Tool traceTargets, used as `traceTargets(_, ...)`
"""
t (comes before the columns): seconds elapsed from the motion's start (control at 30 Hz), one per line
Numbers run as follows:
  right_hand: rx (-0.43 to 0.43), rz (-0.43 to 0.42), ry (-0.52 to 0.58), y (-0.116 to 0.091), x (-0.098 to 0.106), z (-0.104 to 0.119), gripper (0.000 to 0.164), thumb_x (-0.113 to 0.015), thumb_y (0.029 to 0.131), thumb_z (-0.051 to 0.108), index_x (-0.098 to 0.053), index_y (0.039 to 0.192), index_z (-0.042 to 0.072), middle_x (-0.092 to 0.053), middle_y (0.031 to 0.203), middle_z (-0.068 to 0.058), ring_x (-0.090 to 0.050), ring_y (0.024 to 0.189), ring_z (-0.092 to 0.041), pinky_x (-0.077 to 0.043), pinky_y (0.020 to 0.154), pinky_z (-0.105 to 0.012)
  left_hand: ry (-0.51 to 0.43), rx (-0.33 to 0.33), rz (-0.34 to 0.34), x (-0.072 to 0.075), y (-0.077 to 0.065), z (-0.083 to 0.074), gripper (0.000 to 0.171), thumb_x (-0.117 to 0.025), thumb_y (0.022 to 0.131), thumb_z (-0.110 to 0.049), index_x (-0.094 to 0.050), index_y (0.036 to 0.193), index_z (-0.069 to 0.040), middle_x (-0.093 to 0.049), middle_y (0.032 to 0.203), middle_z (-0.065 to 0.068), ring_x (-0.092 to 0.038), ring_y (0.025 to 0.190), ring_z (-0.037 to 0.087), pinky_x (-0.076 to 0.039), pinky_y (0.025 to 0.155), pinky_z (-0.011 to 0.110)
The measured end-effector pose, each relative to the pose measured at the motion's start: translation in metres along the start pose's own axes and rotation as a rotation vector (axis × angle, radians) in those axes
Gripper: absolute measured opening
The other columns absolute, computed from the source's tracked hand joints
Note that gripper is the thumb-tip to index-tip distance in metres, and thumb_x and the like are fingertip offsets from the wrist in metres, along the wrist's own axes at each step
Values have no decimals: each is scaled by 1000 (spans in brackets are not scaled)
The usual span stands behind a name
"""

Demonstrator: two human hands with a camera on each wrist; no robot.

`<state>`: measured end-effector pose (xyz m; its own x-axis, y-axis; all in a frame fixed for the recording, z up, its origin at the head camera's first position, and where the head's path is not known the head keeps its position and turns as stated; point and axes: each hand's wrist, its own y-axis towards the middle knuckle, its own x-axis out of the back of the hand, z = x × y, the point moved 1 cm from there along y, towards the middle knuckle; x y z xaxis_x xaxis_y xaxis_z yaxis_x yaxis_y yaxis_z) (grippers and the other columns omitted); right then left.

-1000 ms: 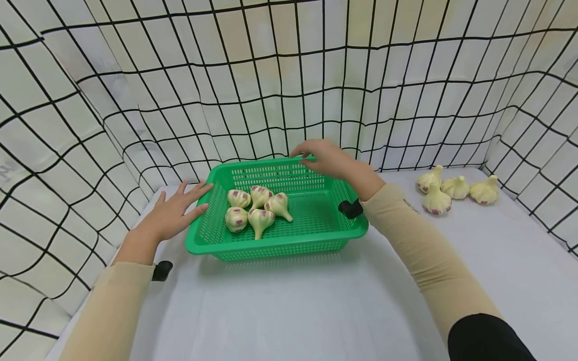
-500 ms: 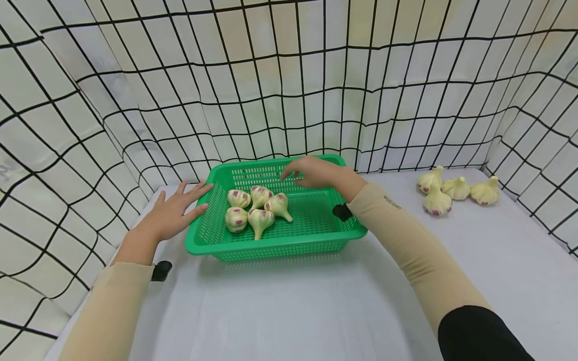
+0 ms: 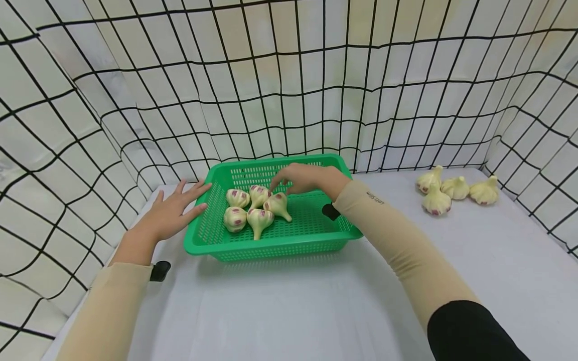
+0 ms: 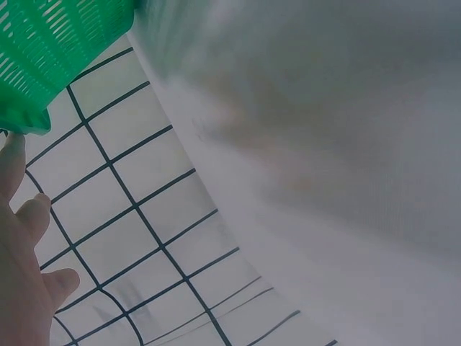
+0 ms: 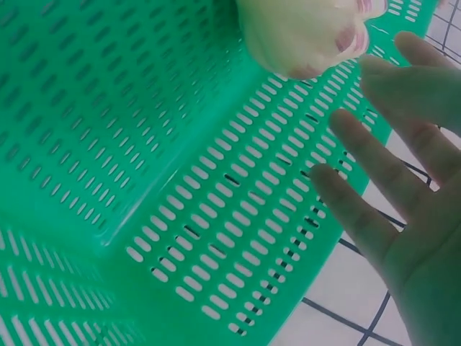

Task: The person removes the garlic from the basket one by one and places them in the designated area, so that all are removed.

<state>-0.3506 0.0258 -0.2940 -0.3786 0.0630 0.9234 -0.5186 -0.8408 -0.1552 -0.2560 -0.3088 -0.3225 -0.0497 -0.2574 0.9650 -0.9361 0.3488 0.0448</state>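
Several garlic bulbs, white with purple patches, lie in the left half of a green plastic basket (image 3: 280,246). My right hand (image 3: 307,178) reaches over the basket from the right, fingertips close to the rightmost garlic bulb (image 3: 276,204). In the right wrist view its fingers (image 5: 374,173) are spread and bent a little, with a garlic bulb (image 5: 306,32) just beyond them. My left hand (image 3: 168,213) lies with fingers spread at the basket's left edge. The left wrist view shows one finger (image 4: 11,166) of it right at the green rim.
Several more garlic bulbs (image 3: 437,200) sit in a group on the white table (image 3: 289,306), far right. A black grid net (image 3: 289,90) over white sheeting stands behind the basket and along both sides.
My right hand has come down from the basket's back rim, moving left and toward me, to the rightmost garlic bulb. The left hand and the garlic have stayed in place.
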Motion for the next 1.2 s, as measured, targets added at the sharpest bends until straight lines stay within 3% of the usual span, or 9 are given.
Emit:
traceTargets(0.3, -3, 42, -33, 12, -5, 2, 33, -62, 103, 8, -70, 134, 18, -61, 142, 2, -55, 131, -25, -45, 106, -35, -3, -3, -5, -1, 1, 1, 68, -42, 108, -51, -25, 165, -19, -17, 169, 14, 4, 155, 43, 11, 113, 75)
traceTargets(0.63, -50, 140, -38, 19, -12, 14, 50, -51, 101, -9, -68, 138, 20, -56, 147, -2, -47, 138, -23, -46, 97, -29, 7, 5, -5, -1, 0, 1, 68, -41, 108, -52, -24, 165, -20, -16, 170, 13, 3, 155, 43, 10, 113, 75)
traceTargets(0.87, -41, 145, -47, 15, -13, 8, 45, -60, 102, -2, -63, 143, 16, -53, 150, -2, -44, 141, -23, -42, 110, -34, 4, -1, -9, 0, 0, -1, 68, -42, 108, -52, -25, 165, -19, -18, 169, 14, 3, 155, 44, 9, 113, 75)
traceTargets(1.2, -105, 155, -27, 8, -12, 5, 52, -66, 97, -3, -58, 144, 16, -55, 143, -12, -53, 125, -27, -50, 92, -35, -13, -12, -16, -1, -1, 0, 67, -41, 108, -51, -25, 165, -19, -18, 169, 14, 3, 155, 44, 10, 112, 75)
